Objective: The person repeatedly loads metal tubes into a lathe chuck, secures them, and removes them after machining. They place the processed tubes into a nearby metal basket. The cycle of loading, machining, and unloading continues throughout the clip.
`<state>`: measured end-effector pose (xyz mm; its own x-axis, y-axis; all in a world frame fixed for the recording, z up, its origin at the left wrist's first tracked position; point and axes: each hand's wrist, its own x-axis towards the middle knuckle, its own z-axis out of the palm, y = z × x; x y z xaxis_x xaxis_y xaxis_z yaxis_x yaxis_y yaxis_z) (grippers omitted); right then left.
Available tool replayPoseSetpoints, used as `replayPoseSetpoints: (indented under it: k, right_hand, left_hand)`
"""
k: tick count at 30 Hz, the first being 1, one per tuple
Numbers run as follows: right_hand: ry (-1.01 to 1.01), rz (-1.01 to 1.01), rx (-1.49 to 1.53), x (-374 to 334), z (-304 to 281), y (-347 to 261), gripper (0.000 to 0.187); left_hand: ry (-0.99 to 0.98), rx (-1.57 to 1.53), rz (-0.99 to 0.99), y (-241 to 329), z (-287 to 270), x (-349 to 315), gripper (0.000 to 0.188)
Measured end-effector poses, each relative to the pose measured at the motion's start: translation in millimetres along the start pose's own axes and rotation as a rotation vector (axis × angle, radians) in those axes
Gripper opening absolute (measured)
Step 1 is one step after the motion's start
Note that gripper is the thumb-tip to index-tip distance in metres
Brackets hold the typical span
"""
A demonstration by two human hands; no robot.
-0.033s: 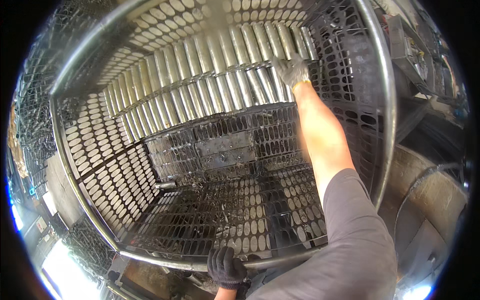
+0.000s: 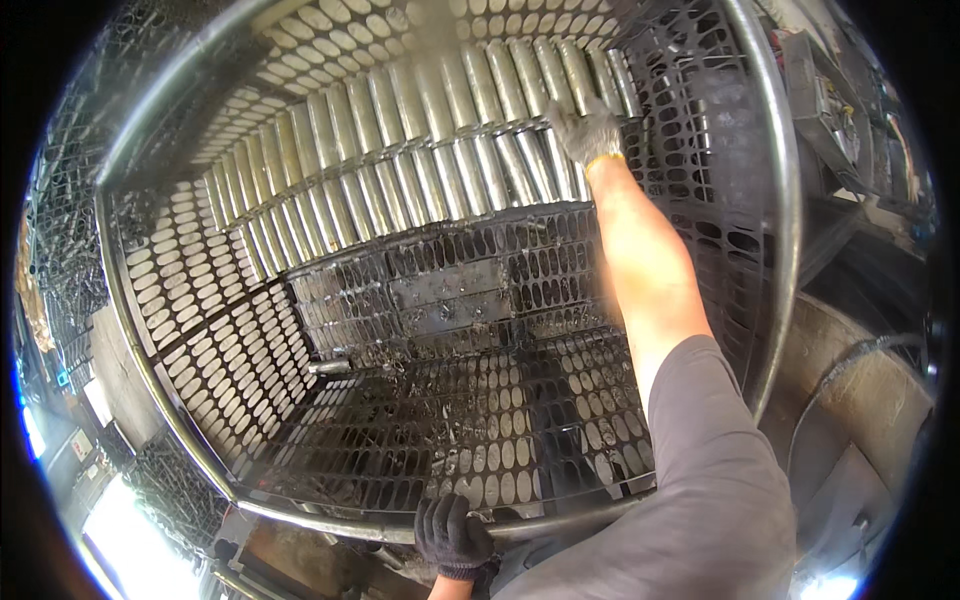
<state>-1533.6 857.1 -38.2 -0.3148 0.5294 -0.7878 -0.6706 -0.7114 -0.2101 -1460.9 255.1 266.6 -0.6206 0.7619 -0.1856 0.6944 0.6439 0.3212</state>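
A large metal basket (image 2: 205, 345) with oval-holed mesh walls fills the middle of the view. Along its far side, metal tubes (image 2: 432, 100) stand side by side in an upper row, with a lower row of shiny tubes (image 2: 460, 180) under them. My right hand (image 2: 590, 137), in a light grey glove with a yellow cuff, reaches to the right end of the rows. Its fingers are spread over the tubes there, and their tips are partly blurred. At the near edge my left hand (image 2: 452, 538), in a dark glove, is closed over the basket's rim (image 2: 345, 524).
One short tube (image 2: 330, 367) lies apart on the basket's floor, near the left wall. Dark mesh baskets (image 2: 75, 150) crowd the left side. Beyond the right rim stands a grey metal box (image 2: 805, 85), with a curved cable (image 2: 850, 345) lower down.
The view has shifted very slightly. Both hands and the tubes stay where they were.
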Motion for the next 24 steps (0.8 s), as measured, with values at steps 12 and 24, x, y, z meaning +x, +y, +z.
replayPoseSetpoints:
  k: [12,24]
  right_hand:
    - [0.299,-0.855,-2.398,9.6,-5.8,-46.9,0.065]
    - [-1.251,-1.010,-1.940,-481.3,-9.0,-2.9,0.024]
  left_hand:
    - [0.037,-0.058,0.028,1.6,-9.6,8.3,0.025]
    - [0.229,-0.219,-0.106,0.5,-11.3,-24.4,0.062]
